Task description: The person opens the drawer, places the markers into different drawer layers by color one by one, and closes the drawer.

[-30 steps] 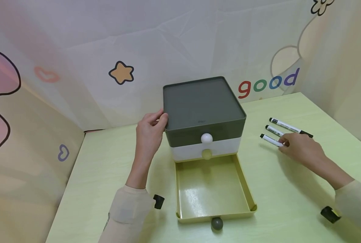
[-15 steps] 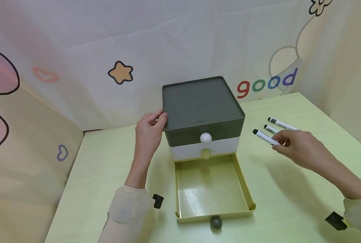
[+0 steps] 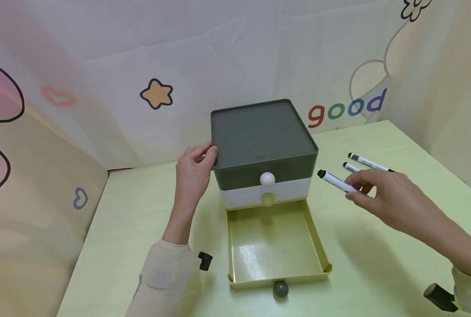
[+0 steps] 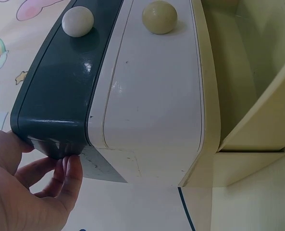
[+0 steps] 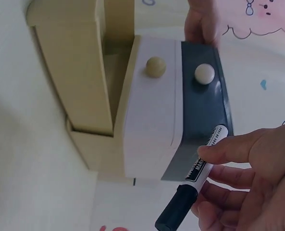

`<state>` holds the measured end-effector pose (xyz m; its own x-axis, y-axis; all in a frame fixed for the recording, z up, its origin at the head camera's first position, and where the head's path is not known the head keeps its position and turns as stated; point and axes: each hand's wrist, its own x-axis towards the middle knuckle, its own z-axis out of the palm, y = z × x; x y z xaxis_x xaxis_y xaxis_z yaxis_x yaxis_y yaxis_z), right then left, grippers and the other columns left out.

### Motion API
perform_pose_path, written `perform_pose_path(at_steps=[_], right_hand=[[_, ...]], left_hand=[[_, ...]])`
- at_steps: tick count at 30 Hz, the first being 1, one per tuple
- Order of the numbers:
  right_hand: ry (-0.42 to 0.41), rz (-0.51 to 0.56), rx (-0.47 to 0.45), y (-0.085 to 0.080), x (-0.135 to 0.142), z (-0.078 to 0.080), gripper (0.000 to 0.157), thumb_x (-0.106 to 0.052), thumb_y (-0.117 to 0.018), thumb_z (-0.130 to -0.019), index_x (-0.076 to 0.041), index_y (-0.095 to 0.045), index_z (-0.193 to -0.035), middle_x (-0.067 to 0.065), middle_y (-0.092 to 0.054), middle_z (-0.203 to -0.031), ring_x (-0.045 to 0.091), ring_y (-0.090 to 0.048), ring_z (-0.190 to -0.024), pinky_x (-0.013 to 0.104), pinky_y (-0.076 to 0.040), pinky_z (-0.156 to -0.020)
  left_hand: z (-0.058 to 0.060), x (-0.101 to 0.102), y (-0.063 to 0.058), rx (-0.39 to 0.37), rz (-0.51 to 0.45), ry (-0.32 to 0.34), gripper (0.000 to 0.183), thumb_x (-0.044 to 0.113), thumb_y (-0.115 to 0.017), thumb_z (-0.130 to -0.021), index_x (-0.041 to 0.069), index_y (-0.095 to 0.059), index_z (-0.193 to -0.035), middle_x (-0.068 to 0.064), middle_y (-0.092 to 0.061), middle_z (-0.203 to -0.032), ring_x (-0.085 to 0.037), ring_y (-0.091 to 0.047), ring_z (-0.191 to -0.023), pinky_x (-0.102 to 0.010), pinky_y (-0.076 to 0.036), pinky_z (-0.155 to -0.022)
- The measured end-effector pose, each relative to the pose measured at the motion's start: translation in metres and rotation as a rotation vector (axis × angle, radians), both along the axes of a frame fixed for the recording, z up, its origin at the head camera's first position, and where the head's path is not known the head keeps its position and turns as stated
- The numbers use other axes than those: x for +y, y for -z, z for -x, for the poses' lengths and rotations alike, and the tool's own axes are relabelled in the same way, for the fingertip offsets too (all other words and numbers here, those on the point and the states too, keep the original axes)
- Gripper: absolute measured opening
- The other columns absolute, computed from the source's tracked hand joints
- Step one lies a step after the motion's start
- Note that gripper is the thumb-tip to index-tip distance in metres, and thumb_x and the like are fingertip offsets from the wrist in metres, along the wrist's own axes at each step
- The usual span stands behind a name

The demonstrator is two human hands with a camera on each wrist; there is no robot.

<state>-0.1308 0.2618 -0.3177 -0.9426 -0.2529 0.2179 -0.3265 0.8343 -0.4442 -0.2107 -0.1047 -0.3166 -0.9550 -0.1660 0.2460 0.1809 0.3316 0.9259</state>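
Note:
My right hand [image 3: 382,193] pinches a white marker [image 3: 335,181] with a black cap, held up off the table to the right of the small desktop drawer box. In the right wrist view the marker [image 5: 200,168] lies between thumb and fingers, cap pointing away from the palm. The drawer box [image 3: 265,136] has a dark grey top tier, a white middle tier and a yellow-green bottom drawer [image 3: 279,279] pulled out, nothing inside it. At the upper left side, my left hand [image 3: 194,169] holds the grey tier's edge, its curled fingers [image 4: 74,175] against the side wall.
Two more markers lie on the table behind my right hand: a far one [image 3: 368,162] and a nearer one [image 3: 350,167], partly hidden. A printed curtain [image 3: 100,88] hangs close behind the box. The open drawer's grey knob [image 3: 280,289] sticks out in front.
My right hand has lifted the nearest marker off the table and carried it left toward the drawer box. My left hand stays at the box's side.

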Motion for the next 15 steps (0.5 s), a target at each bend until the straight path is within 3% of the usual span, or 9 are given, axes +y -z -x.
perform_pose_path(at_steps=[7,15], right_hand=[[-0.046,0.046,0.024,-0.007,-0.017,-0.016,0.017,-0.009,-0.079,-0.09,-0.016,-0.076,-0.106,-0.009,-0.067,-0.084,0.009,-0.043,-0.052,0.027,-0.038,-0.05],[-0.113,0.063,0.071,-0.01,-0.043,-0.03,0.022,-0.007,-0.081,-0.088,-0.023,-0.076,-0.103,-0.016,-0.066,-0.084,0.007,-0.047,-0.062,0.026,-0.041,-0.054]], left_hand=[[0.001,0.0,0.0,0.006,0.002,-0.002,0.037,0.027,-0.065,-0.101,0.013,-0.07,-0.135,-0.007,-0.067,-0.116,-0.02,-0.07,-0.102,-0.035,-0.055,-0.086],[0.001,0.0,0.001,0.011,-0.003,0.005,0.037,0.027,-0.065,-0.1,0.013,-0.071,-0.135,-0.006,-0.067,-0.117,-0.02,-0.07,-0.102,-0.035,-0.055,-0.086]])
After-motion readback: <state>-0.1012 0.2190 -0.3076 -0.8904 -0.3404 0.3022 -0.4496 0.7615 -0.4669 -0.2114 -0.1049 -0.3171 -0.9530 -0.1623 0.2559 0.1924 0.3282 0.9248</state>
